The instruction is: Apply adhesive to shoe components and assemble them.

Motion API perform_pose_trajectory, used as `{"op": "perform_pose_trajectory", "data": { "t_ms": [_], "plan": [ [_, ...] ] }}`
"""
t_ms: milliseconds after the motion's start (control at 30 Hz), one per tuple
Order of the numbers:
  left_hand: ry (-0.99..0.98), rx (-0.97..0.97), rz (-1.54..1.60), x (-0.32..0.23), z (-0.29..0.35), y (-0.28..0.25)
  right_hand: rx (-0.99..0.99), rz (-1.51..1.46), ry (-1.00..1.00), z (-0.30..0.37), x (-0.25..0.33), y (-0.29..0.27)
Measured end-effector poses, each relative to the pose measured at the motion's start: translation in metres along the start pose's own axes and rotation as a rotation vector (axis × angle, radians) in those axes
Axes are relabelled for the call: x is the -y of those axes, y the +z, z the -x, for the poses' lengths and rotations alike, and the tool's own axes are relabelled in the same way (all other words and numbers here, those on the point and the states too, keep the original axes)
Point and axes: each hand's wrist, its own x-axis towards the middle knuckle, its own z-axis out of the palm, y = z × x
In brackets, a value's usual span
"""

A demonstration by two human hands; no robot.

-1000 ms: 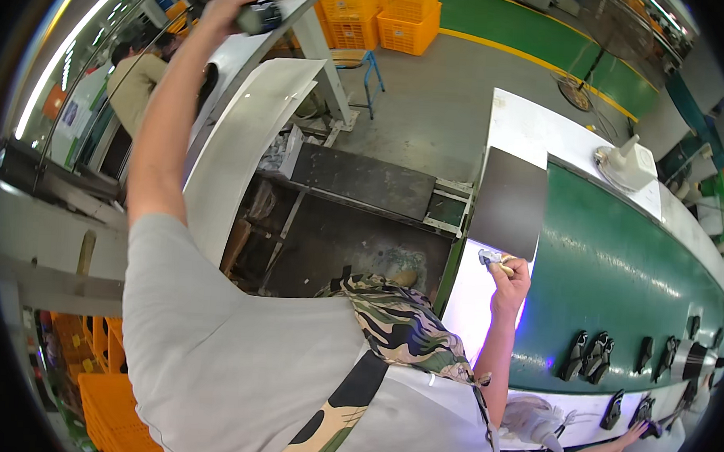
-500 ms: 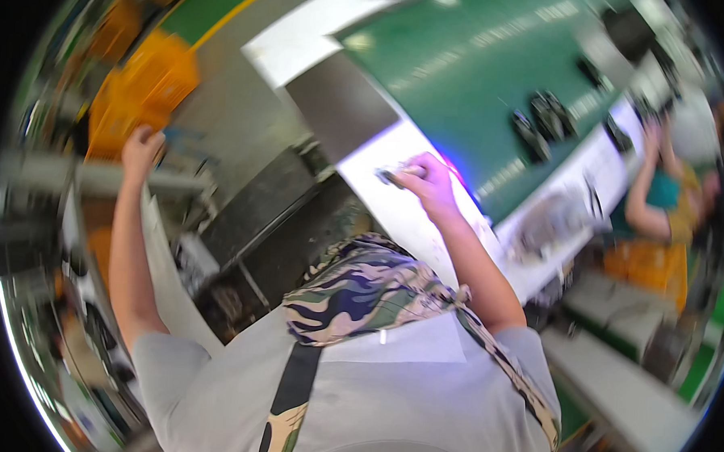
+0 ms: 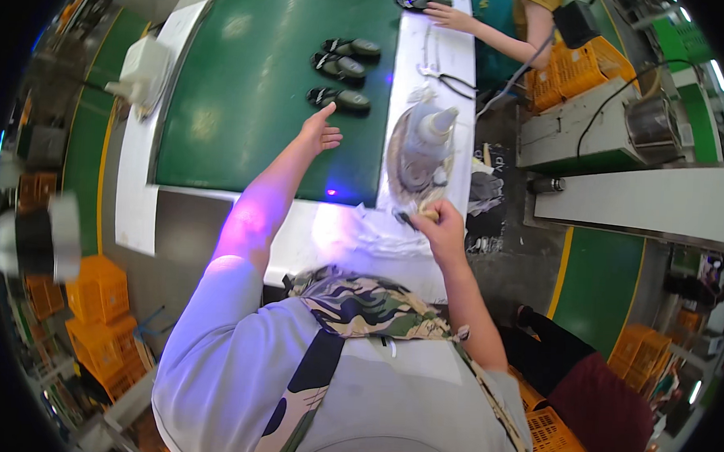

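Note:
My left hand [image 3: 321, 133] reaches over the green conveyor belt [image 3: 245, 132], fingers stretched and apart, holding nothing. Just beyond its fingertips lies the nearest dark sandal [image 3: 339, 101]; two more, a middle sandal [image 3: 338, 67] and a farther sandal [image 3: 351, 47], lie past it. Over the white table edge, the fingers of my right hand [image 3: 442, 233] are pinched around something small, pale and dark, too small to name. Close beyond that hand is a round tray [image 3: 397, 159] bearing a translucent squeeze bottle [image 3: 432, 128].
Pliers [image 3: 449, 80] lie beyond the bottle. A co-worker's hand [image 3: 448, 17] touches a black sandal [image 3: 420, 2] at the far side. Crumpled white cloth or paper [image 3: 390, 231] lies before my right hand. Orange crates [image 3: 103, 320] stand left; another orange crate [image 3: 583, 70] stands right.
My body has turned toward the belt. My left hand has come from beside the orange crates to the sandals and opened. My right hand, still pinched, is now near the tray.

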Motion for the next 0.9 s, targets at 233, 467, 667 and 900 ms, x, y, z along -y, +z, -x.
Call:
{"op": "perform_pose_trajectory", "data": {
  "t_ms": [233,467,667,900],
  "plan": [
    [-0.108,-0.193,0.06,-0.043,-0.106,0.045,-0.16,-0.224,0.121,-0.008,-0.037,-0.036],
    [0.2,0.378,0.317,-0.029,-0.041,-0.033,-0.02,-0.068,0.077,-0.05,-0.042,-0.002],
    [0.446,0.572,0.328,-0.006,0.12,-0.081,0.051,-0.097,-0.008,-0.09,0.002,0.044],
    [1.587,0.043,-0.64,0.04,0.248,-0.126,0.315,-0.04,-0.166,-0.098,0.052,0.156]
  ]
}}
